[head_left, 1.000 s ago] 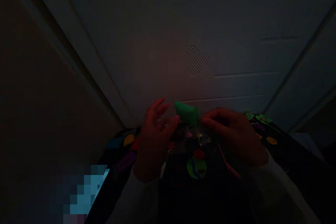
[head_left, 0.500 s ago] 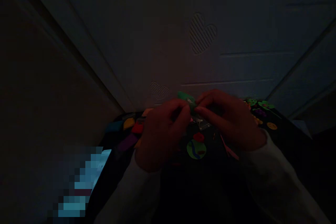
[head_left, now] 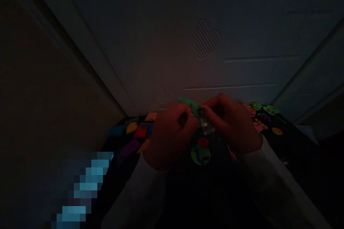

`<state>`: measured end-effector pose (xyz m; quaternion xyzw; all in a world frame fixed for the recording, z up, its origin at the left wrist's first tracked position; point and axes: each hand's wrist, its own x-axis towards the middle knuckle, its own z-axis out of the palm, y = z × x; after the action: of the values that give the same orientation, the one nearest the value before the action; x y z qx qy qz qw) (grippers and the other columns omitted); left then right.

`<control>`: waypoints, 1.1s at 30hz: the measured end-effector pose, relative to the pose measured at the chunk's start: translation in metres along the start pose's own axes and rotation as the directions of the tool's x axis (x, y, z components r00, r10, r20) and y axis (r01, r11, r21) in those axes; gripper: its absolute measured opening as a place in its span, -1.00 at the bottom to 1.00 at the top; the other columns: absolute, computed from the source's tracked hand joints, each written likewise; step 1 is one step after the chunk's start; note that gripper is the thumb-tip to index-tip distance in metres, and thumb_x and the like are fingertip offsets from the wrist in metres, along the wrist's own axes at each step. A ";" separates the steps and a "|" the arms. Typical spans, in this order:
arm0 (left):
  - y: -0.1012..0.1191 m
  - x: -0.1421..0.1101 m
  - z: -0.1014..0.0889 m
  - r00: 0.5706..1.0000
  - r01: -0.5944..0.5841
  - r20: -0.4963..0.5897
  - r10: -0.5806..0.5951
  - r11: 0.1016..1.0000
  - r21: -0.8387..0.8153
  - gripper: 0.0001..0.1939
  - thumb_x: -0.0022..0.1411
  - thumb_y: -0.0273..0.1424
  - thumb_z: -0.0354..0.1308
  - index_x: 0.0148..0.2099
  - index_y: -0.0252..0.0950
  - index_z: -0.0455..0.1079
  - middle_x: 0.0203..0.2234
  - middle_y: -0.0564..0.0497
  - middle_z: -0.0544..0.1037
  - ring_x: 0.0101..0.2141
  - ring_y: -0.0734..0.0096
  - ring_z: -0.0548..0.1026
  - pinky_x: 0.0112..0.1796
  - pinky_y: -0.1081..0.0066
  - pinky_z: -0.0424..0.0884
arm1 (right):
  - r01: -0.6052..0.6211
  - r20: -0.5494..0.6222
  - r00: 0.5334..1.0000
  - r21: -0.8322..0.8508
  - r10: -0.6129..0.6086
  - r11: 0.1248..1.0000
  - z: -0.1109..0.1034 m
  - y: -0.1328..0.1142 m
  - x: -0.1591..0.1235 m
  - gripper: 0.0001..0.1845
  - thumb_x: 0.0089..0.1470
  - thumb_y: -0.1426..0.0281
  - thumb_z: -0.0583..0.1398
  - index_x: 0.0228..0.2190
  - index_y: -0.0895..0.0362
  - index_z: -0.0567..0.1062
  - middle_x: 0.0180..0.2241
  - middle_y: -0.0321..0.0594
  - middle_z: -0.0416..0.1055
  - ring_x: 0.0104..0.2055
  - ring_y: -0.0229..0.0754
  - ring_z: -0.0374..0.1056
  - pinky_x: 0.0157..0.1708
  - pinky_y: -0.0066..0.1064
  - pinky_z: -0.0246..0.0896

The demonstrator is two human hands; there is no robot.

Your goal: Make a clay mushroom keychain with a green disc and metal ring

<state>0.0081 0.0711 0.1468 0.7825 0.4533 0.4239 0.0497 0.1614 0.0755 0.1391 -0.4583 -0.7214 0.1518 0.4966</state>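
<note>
In the dim head view, a soft green packet [head_left: 189, 104], which looks like modelling clay in a thin wrapper, is up between both hands. My left hand [head_left: 173, 134] is closed in a pinch on its near left side, covering part of it. The thumb and fingertips of my right hand [head_left: 232, 123] pinch its right end. Below the hands lies a flat green disc [head_left: 201, 155] with a blue strip and a dark red piece on it. A small red lump [head_left: 203, 142] touches the disc's upper edge.
Several coloured packets, among them a purple one [head_left: 130, 147] and a red one [head_left: 140, 132], lie at left. At right are green flower shapes [head_left: 271, 110] and a yellow disc [head_left: 277, 131]. A pale panel [head_left: 166, 53] with embossed hearts stands behind the dark table.
The green packet has shifted slightly left and shows more of its length. My right hand's fingertips have drawn a little apart from my left, and the view has tilted slightly.
</note>
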 end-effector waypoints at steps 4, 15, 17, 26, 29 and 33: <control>-0.012 0.000 0.003 0.974 -0.218 -0.031 0.223 0.968 0.126 -0.47 0.00 -0.39 0.22 0.02 -0.39 0.17 -0.07 -0.15 0.33 -0.02 0.20 0.25 -0.01 0.26 0.17 | -0.093 0.000 0.996 0.187 0.095 0.978 -0.001 0.001 0.001 -0.84 0.05 0.30 0.13 -0.45 0.13 0.31 -0.45 -0.29 0.41 -0.48 -0.33 0.32 -0.49 -0.48 0.20; -0.014 -0.001 -0.002 0.931 -0.364 0.049 0.362 0.928 0.074 -0.71 0.14 -0.41 0.12 -0.06 -0.28 0.25 -0.20 -0.01 0.45 -0.16 0.33 0.37 -0.13 0.36 0.27 | -0.016 0.193 0.981 0.099 -0.003 0.995 -0.023 -0.004 -0.001 -0.89 0.01 0.51 0.13 -0.41 0.09 0.43 -0.40 -0.36 0.43 -0.34 -0.33 0.35 -0.32 -0.50 0.24; -0.014 0.000 -0.003 0.927 -0.375 0.040 0.373 0.924 0.074 -0.73 0.15 -0.41 0.11 -0.07 -0.27 0.27 -0.20 0.00 0.46 -0.16 0.33 0.37 -0.13 0.36 0.26 | 0.062 0.194 0.980 -0.047 -0.052 0.997 -0.025 -0.008 -0.003 -0.82 0.01 0.54 0.12 -0.38 0.08 0.48 -0.35 -0.36 0.47 -0.30 -0.30 0.37 -0.26 -0.46 0.23; -0.016 -0.003 -0.002 0.942 -0.332 -0.002 0.334 0.937 0.104 -0.65 0.10 -0.45 0.16 -0.04 -0.27 0.23 -0.20 -0.01 0.45 -0.16 0.33 0.37 -0.13 0.37 0.28 | 0.105 0.247 0.965 -0.076 -0.083 0.992 -0.029 -0.005 0.001 -0.81 0.02 0.38 0.18 -0.27 0.01 0.52 -0.29 -0.35 0.50 -0.25 -0.27 0.40 -0.24 -0.44 0.28; -0.016 -0.004 -0.001 0.948 -0.314 -0.013 0.317 0.943 0.108 -0.67 0.08 -0.45 0.17 -0.08 -0.29 0.24 -0.23 -0.02 0.45 -0.18 0.34 0.38 -0.15 0.39 0.30 | 0.073 0.307 0.950 -0.022 -0.062 0.997 -0.031 -0.002 0.003 -0.75 0.04 0.42 0.16 -0.20 0.00 0.50 -0.22 -0.34 0.49 -0.18 -0.26 0.38 -0.17 -0.42 0.27; -0.016 -0.006 -0.001 0.953 -0.302 0.016 0.301 0.952 0.046 -0.67 0.07 -0.40 0.19 -0.09 -0.31 0.26 -0.24 -0.03 0.46 -0.21 0.37 0.41 -0.18 0.42 0.33 | 0.034 0.330 0.943 0.032 -0.043 0.999 -0.032 0.000 0.003 -0.74 0.02 0.42 0.17 -0.20 0.00 0.49 -0.22 -0.34 0.48 -0.16 -0.26 0.38 -0.16 -0.42 0.28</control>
<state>-0.0043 0.0756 0.1368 0.8453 0.3384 0.4123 -0.0324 0.1887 0.0703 0.1555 -0.4059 -0.8011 0.2261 0.3773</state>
